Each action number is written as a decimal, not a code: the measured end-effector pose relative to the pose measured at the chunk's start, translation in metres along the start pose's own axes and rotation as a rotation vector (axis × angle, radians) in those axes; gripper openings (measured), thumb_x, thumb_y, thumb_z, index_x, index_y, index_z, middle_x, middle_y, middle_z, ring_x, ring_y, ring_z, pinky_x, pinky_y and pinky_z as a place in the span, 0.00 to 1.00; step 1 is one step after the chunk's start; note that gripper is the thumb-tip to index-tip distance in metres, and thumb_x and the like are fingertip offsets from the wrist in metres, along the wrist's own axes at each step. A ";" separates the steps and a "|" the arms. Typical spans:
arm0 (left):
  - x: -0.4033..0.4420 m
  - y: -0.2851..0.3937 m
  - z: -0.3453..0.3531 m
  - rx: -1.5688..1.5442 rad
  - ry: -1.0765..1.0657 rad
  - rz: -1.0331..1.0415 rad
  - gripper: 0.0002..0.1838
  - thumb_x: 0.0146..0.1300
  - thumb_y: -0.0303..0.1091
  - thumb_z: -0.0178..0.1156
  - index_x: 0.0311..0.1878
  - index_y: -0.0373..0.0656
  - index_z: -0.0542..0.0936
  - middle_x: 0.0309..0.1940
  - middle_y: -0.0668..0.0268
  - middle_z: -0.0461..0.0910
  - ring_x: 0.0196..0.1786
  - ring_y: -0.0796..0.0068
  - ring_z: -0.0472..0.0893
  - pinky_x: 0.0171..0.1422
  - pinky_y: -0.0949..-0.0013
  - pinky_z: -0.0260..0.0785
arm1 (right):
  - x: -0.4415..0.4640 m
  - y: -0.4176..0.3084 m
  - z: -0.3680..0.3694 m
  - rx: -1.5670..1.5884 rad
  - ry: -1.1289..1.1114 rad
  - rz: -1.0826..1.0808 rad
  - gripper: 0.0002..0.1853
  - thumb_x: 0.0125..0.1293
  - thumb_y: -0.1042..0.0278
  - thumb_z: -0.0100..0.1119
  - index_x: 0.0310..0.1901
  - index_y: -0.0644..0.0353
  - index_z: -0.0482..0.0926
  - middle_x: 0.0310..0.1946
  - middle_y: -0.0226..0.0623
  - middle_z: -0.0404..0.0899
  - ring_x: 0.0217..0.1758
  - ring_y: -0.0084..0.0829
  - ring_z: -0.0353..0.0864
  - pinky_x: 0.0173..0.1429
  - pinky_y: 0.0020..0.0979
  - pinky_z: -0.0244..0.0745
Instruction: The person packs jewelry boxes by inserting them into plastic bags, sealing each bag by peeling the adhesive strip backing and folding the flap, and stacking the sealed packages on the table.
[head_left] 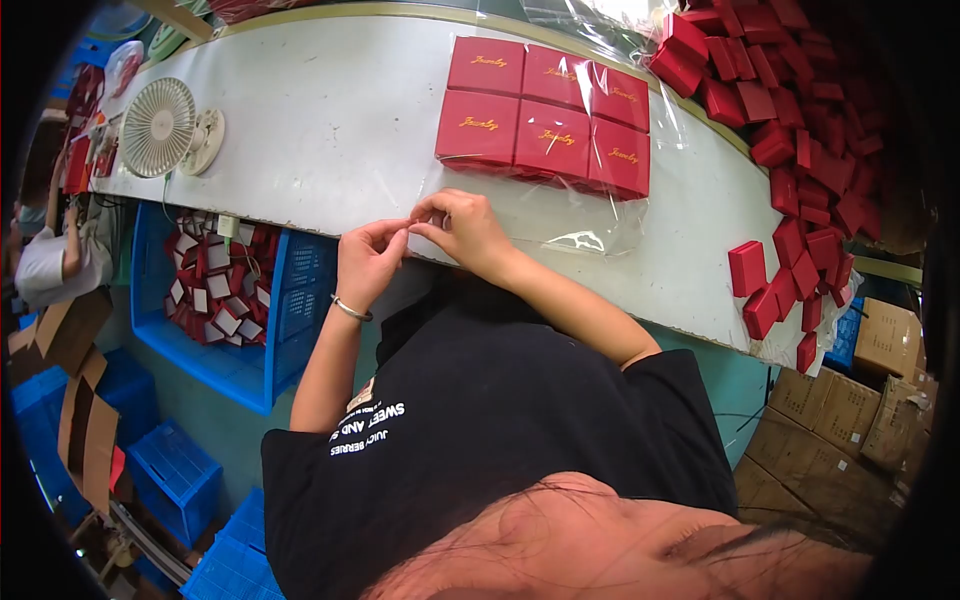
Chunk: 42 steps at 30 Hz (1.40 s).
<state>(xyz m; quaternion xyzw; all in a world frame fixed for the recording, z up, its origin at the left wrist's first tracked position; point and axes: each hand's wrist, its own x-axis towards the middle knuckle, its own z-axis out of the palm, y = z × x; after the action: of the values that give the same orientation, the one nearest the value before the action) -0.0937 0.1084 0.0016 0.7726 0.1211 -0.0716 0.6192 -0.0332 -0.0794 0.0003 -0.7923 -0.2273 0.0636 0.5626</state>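
My left hand (pixel 370 262), with a bracelet at the wrist, is at the table's front edge, its thumb and forefinger pinched. Against it, my right hand (pixel 465 232) is pinched too, and the fingertips of both hands meet. Whatever is between them is too small to make out. Just beyond my right hand, several red boxes (pixel 552 138) with gold "Jewelry" lettering lie in two rows inside a clear plastic bag (pixel 590 232). The bag's loose end spreads towards me on the white table (pixel 300 110).
A large pile of red boxes (pixel 790 120) covers the table's right end. A small fan (pixel 158 128) stands at the left. Below the edge is a blue crate (pixel 298 290) of red and white pieces. Cardboard boxes (pixel 820 440) are at the right; another person (pixel 60 262) is far left.
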 end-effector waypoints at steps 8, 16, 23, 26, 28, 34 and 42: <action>0.019 0.002 -0.005 -0.608 -0.166 -0.277 0.11 0.75 0.34 0.64 0.48 0.34 0.88 0.20 0.75 0.75 0.18 0.90 0.66 0.19 0.81 0.54 | -0.002 -0.010 -0.004 -0.001 -0.010 0.081 0.07 0.62 0.68 0.73 0.38 0.59 0.85 0.32 0.37 0.84 0.30 0.35 0.85 0.37 0.37 0.80; 0.026 0.003 0.006 -0.443 -0.062 -0.301 0.13 0.72 0.37 0.70 0.42 0.32 0.88 0.20 0.75 0.73 0.16 0.89 0.63 0.19 0.79 0.50 | -0.065 0.018 -0.048 -0.191 0.241 -0.195 0.08 0.63 0.72 0.70 0.42 0.57 0.81 0.32 0.38 0.80 0.31 0.42 0.84 0.34 0.39 0.78; 0.032 0.001 -0.014 -0.214 -0.119 -0.189 0.14 0.73 0.39 0.70 0.40 0.34 0.89 0.20 0.71 0.78 0.15 0.90 0.66 0.19 0.82 0.52 | -0.417 0.098 -0.301 -1.195 1.002 0.634 0.11 0.69 0.61 0.69 0.47 0.57 0.85 0.40 0.38 0.86 0.39 0.37 0.84 0.44 0.38 0.79; 0.040 0.000 -0.029 -0.060 -0.192 -0.153 0.14 0.75 0.40 0.67 0.42 0.37 0.89 0.22 0.71 0.80 0.17 0.90 0.69 0.19 0.81 0.56 | -0.591 0.092 -0.359 -1.233 0.718 1.755 0.12 0.71 0.60 0.66 0.54 0.47 0.85 0.52 0.41 0.88 0.55 0.47 0.88 0.57 0.50 0.82; 0.039 0.012 -0.033 0.116 -0.110 -0.022 0.13 0.75 0.39 0.66 0.44 0.37 0.89 0.23 0.71 0.81 0.19 0.88 0.73 0.21 0.79 0.60 | -0.632 0.073 -0.374 -1.266 0.376 2.031 0.11 0.72 0.64 0.62 0.52 0.53 0.85 0.54 0.42 0.88 0.59 0.48 0.87 0.59 0.54 0.83; 0.045 0.071 -0.056 0.947 0.166 1.073 0.18 0.66 0.24 0.67 0.59 0.48 0.87 0.58 0.62 0.84 0.58 0.67 0.84 0.59 0.64 0.78 | -0.355 -0.014 -0.371 -1.432 0.593 1.019 0.15 0.75 0.66 0.59 0.59 0.55 0.84 0.52 0.46 0.88 0.54 0.48 0.89 0.55 0.47 0.83; 0.098 0.085 -0.014 1.361 -0.432 1.760 0.21 0.70 0.30 0.59 0.66 0.55 0.82 0.73 0.72 0.77 0.76 0.72 0.71 0.74 0.64 0.74 | -0.107 0.055 -0.279 -1.380 -0.091 -0.908 0.16 0.68 0.70 0.59 0.56 0.47 0.85 0.60 0.22 0.81 0.69 0.21 0.77 0.79 0.40 0.66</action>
<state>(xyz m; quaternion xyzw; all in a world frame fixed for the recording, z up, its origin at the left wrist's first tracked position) 0.0234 0.1146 0.0589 0.7369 -0.6381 0.2060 -0.0865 -0.0127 -0.3808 0.0331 -0.7874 -0.5358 -0.2914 -0.0890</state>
